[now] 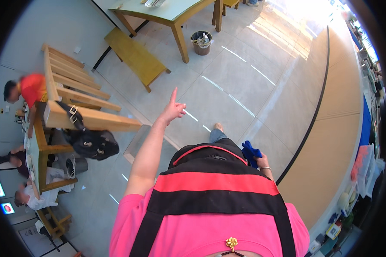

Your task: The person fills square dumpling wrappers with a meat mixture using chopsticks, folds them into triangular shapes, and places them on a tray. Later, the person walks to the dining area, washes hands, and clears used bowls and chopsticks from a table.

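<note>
My left hand (pixel 173 110) is stretched out ahead over the tiled floor, its index finger pointing and the other fingers partly curled, holding nothing. Low at my right side, my right hand (pixel 262 161) grips a blue cloth (pixel 251 152), which hangs bunched beside my black and red apron (pixel 212 183). Ahead of my left hand stands a yellow wooden bench (pixel 136 56). A table with a pale top (pixel 167 13) stands beyond it, bearing a patterned plate (pixel 154 3). A bin with a liner (pixel 201 45) is on the floor by the table leg.
On the left a wooden slatted partition (pixel 93 119) carries a black bag (pixel 93 144); several people sit around a table (pixel 33 154) behind it, near a grey bin (pixel 80 167). A long counter (pixel 328 144) curves along the right, with plastic containers (pixel 363 167) on it.
</note>
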Available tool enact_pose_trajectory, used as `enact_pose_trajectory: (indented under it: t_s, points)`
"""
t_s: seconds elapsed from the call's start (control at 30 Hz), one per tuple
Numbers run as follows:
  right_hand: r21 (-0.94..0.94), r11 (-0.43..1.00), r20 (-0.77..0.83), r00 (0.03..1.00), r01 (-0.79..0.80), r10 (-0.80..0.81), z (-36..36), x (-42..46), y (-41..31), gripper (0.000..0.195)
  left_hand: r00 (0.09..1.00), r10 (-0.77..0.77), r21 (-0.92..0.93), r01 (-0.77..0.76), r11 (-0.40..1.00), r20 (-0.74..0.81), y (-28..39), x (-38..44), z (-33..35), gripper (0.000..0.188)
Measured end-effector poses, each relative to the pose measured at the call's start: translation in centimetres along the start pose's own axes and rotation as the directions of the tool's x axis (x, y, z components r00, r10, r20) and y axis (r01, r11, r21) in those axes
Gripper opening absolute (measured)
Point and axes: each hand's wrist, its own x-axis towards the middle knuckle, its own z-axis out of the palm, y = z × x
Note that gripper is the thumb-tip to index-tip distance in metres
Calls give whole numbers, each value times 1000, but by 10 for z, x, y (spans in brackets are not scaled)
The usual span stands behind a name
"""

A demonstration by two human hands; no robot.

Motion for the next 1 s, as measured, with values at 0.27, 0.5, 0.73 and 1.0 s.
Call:
enact_pose_trajectory:
  t_s: [0.27,0.5,0.73,1.0]
  points:
    - [-108,986,57,989,-129,135,8,126,-29,29,997,-27,489,-9,872,66,-43,183,16,62]
    - [-119,961,5,968,-249,251,-9,181,-66,28,980,-186,585,109,804,73,-192,170,40,36]
    - [-150,946,-10,958,-286,288,21,240,-118,27,926,-377,319,365,875,-26,-178,225,1,36]
    - [-221,961,26,984,-169,179,90,328,-245,26,900,-428,108,435,894,-81,-156,278,-88,25]
